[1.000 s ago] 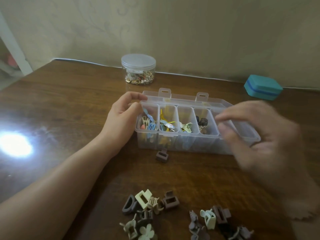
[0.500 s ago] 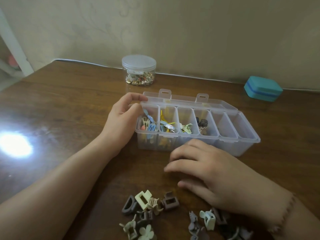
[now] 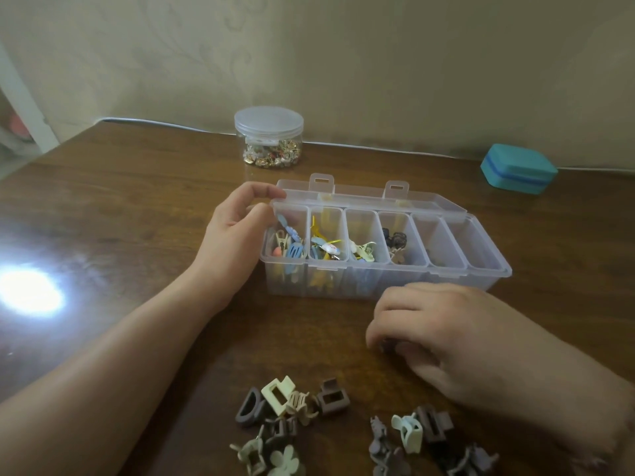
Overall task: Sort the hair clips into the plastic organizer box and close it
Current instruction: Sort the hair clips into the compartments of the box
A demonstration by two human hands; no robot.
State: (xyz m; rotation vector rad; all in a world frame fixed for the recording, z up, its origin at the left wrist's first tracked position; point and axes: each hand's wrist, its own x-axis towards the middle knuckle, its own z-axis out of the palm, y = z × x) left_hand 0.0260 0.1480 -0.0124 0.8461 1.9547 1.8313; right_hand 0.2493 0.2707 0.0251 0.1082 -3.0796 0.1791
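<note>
The clear plastic organizer box (image 3: 488,269) stands open mid-table, its lid (image 3: 364,197) folded back flat behind it. Its four left compartments hold small coloured clips. My left hand (image 3: 233,242) grips the box's left end, with thumb and fingers at the rim corner. Just in front of the box, my right hand (image 3: 446,331) hovers low over the table with its fingers curled round a small brown claw clip (image 3: 387,345), which is mostly hidden. Two loose heaps of brown, beige and grey claw clips lie nearer me, one at the left (image 3: 278,396) and one at the right (image 3: 409,432).
A round clear jar (image 3: 268,137) of gold-coloured trinkets with a lid stands behind the box near the wall. A teal case (image 3: 518,168) sits at the back right. A bright glare spot (image 3: 29,292) lies on the wooden table (image 3: 120,201) at the left.
My right hand came down from over the box's right end to the table in front of it and closed on the lone brown clip there. The left hand stayed put.
</note>
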